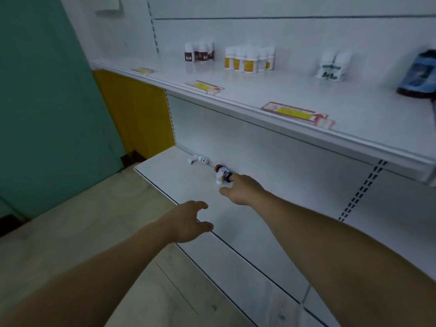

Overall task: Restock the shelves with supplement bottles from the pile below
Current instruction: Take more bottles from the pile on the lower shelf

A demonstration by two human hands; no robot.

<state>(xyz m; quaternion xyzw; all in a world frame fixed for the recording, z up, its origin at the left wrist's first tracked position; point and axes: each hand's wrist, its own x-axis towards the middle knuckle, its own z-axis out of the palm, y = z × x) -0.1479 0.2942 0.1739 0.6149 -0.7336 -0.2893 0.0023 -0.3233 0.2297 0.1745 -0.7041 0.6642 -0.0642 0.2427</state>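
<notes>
The right hand [239,188] reaches low over the bottom shelf [188,185], its fingers curled round a dark bottle [224,173] with a pale label, which points back toward the rear panel. A small white shape sits against the fingers just under that bottle; what it is cannot be told. The left hand [191,220] hovers nearer the shelf's front edge, fingers spread and relaxed, holding nothing.

Further back along the same shelf, against the rear wall, lie two small white bottles [198,159] on their sides, close together and apart from the hand.

The bottom shelf is a flat white board with a dark line along its front edge. Above it runs the upper shelf [306,95], also white, with yellow and red price tags [292,113] laid along its lip. Standing on it are a cluster of brown-labelled bottles [199,52], a group of orange-labelled bottles [249,59], a pair of green-labelled bottles [332,66], and a large dark blue container [418,74] at the far right.

The floor [82,232] is pale beige. To the left stand a green wall [47,90] and a yellow panel [136,109].
</notes>
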